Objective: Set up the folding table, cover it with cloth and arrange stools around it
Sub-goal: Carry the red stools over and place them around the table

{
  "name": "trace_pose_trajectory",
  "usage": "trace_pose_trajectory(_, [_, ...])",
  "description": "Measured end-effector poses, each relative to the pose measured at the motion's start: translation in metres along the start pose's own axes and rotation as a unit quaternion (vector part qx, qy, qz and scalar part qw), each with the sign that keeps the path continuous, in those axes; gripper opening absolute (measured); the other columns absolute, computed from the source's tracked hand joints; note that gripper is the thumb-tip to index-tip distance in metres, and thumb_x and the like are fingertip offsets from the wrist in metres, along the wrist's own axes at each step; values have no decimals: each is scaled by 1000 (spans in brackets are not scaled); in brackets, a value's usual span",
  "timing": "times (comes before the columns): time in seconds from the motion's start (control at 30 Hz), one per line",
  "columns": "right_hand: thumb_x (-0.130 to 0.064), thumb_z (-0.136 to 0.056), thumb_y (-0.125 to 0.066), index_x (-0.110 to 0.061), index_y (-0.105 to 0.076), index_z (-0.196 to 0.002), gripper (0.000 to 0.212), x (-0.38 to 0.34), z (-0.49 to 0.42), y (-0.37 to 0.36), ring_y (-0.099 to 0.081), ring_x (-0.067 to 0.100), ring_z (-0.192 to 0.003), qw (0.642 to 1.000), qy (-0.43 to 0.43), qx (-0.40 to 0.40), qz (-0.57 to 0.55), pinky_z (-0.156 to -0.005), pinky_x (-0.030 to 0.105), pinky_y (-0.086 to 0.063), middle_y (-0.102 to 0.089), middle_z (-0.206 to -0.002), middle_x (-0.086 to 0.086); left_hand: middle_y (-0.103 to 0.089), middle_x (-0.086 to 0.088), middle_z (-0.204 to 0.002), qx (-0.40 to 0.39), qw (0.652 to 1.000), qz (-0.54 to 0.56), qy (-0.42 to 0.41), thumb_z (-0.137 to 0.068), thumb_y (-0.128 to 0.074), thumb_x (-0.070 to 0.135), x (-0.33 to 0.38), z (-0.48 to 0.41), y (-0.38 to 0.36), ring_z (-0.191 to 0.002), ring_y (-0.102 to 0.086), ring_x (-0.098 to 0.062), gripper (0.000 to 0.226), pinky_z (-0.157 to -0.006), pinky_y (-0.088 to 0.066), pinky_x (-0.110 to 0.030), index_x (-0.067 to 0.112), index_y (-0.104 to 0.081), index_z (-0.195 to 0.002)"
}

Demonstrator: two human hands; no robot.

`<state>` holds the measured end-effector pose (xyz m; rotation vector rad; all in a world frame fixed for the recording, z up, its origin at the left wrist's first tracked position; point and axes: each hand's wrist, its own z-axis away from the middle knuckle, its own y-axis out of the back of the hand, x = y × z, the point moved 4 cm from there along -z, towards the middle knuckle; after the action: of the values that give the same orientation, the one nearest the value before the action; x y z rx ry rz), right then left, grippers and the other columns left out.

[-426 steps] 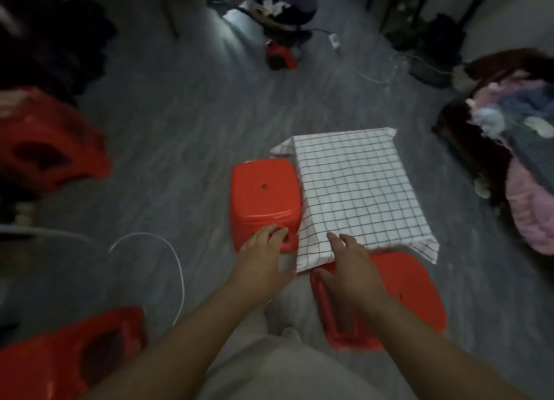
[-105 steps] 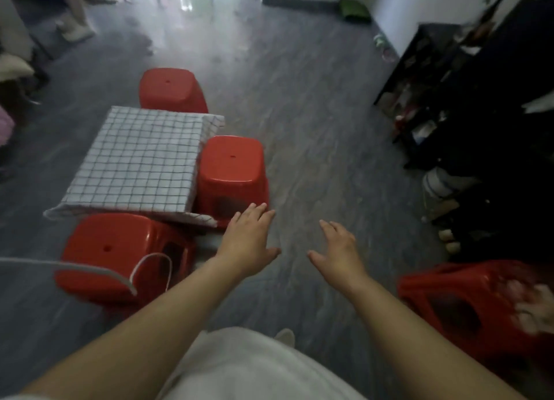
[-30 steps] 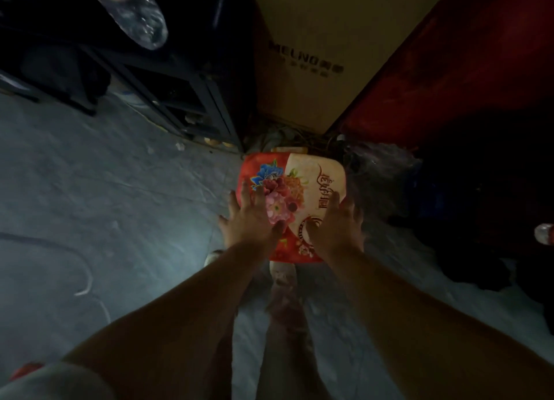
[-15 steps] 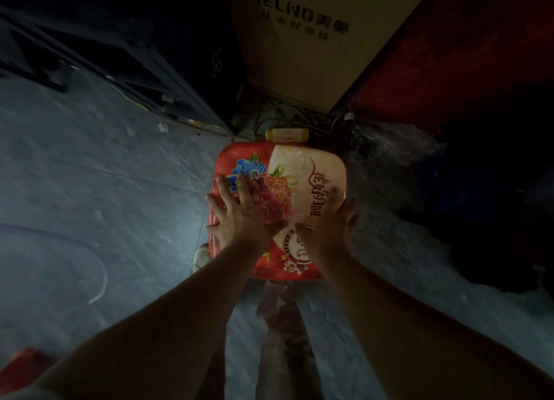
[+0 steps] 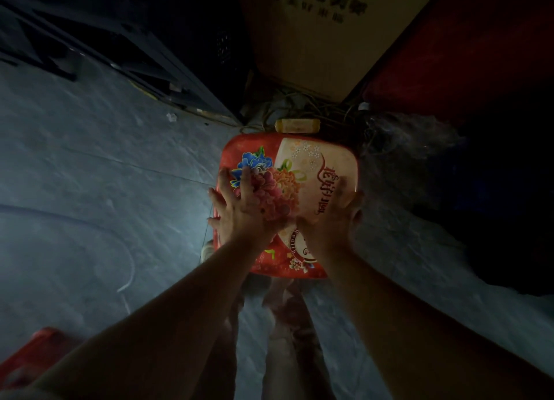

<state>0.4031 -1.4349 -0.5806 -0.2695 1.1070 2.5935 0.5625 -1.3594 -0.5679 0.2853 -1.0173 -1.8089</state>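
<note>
- Unchanged: left grip (image 5: 248, 210) flat, fingers spread, on floral stool (image 5: 317, 165) top; right grip (image 5: 332, 216) at stool's right edge, curl indeterminate.
- Cardboard box (image 5: 314, 45) behind stool; open floor (image 5: 105, 195) left of stool.

Dim storage corner of a home. A printed cardboard box (image 5: 323, 39) stands at the far side, tangled cables (image 5: 302, 105) beneath it. Grey floor (image 5: 90, 189) lies to the left.

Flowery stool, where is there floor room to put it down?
The flowery stool has bare grey floor to its left, between the dark rack and the white cord. Behind it is crowded: tangled cables and a cardboard box. The right side is too dark to judge.
</note>
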Motion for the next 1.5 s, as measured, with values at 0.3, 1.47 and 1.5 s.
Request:
trace_pose_trajectory(0.3, [-41,-73,-86,-38,9,-158,128,3,-3,0,-7,49,-148,999,-6,16,-43,-113,68,-28,6,-164,20,16,-14,-166,-11,1000,22,5,-46,-82,80,-7,-1,5,-152,1,-45,141,-105,-32,-76,51,5,-154])
trace_pose_trajectory(1.47, [-47,-77,-81,-36,9,-158,122,-128,474,-51,-19,43,-148,846,424,-94,311,-114,55,-31,8,-166,12,9,-18,-167,233,861,302,336,-56,-85,71,-297,462,126,-152,-5,-42,138,-114,-31,-59,50,8,-156])
trace_pose_trajectory(1.5, [-49,-77,-81,-37,10,-158,122,-124,496,-62,-20,44,-147,832,439,-92,327,-113,56,-32,7,-165,13,9,-19,-167,240,848,319,348,-55,-86,71,-312,481,119,-153,-4,-42,139,-114,-30,-60,50,8,-156])
